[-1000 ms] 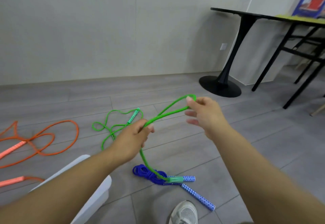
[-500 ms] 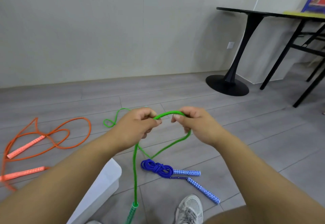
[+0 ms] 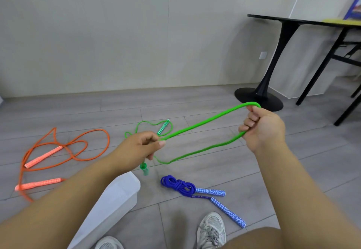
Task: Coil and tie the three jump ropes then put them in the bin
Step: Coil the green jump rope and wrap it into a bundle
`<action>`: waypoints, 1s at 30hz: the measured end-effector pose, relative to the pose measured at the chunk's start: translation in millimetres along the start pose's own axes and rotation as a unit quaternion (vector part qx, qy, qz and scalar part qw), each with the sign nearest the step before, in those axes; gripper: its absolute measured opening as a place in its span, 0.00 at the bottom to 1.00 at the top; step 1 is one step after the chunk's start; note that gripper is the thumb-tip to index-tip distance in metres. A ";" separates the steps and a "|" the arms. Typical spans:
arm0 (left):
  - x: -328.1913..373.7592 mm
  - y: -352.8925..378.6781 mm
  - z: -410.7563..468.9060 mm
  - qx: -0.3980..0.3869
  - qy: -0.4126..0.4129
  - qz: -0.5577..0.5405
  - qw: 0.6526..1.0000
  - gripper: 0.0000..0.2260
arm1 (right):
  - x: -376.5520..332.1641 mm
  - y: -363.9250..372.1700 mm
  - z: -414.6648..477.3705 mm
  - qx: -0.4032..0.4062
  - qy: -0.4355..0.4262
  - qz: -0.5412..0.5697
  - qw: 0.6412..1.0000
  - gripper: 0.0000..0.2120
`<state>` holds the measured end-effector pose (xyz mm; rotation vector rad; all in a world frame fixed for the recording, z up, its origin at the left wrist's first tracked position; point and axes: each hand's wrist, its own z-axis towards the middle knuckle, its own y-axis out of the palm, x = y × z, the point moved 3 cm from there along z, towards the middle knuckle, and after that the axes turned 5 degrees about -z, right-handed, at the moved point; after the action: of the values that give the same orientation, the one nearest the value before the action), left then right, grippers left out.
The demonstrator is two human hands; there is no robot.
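Both hands hold the green jump rope (image 3: pixel 203 123) in the air. My left hand (image 3: pixel 140 147) pinches its strands at centre, with one green handle (image 3: pixel 144 168) hanging just below the fist. My right hand (image 3: pixel 261 127) grips the far end of a long loop stretched to the right. The rope's other green handle (image 3: pixel 163 127) lies on the floor behind my left hand. A blue jump rope (image 3: pixel 179 186) lies coiled and tied on the floor near my feet. An orange jump rope (image 3: pixel 64 149) sprawls loose at the left. The white bin (image 3: pixel 117 196) shows under my left forearm.
A black pedestal table base (image 3: pixel 257 98) stands at the right, with black table legs (image 3: pixel 316 74) beyond it. My two sneakers (image 3: pixel 212 229) are at the bottom edge. Grey plank floor runs to a pale wall behind.
My hands, close together half a second ago, have drawn apart. The right hand moved right and up, stretching the green rope into a long loop; the green handle rose off the floor under the left hand.
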<state>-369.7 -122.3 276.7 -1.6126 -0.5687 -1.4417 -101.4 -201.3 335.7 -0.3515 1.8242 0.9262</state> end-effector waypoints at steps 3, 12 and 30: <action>3.5 -4.3 -0.8 0.052 0.000 0.016 0.999 0.07 | 2.5 -4.5 -0.8 0.004 0.012 -0.066 0.998 0.06; 35.5 -8.9 -2.8 0.145 -0.038 -0.267 0.952 0.11 | 27.2 34.1 -44.0 -0.179 -0.062 -0.269 0.944 0.13; 57.8 23.1 -6.3 0.126 -0.064 -0.274 0.951 0.12 | 70.1 77.6 -79.9 -0.359 -0.105 -0.293 0.880 0.10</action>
<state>-341.7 -151.5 324.3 -1.4055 -1.3017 -1.5775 -232.2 -196.4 322.6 -1.1479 1.0070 1.1108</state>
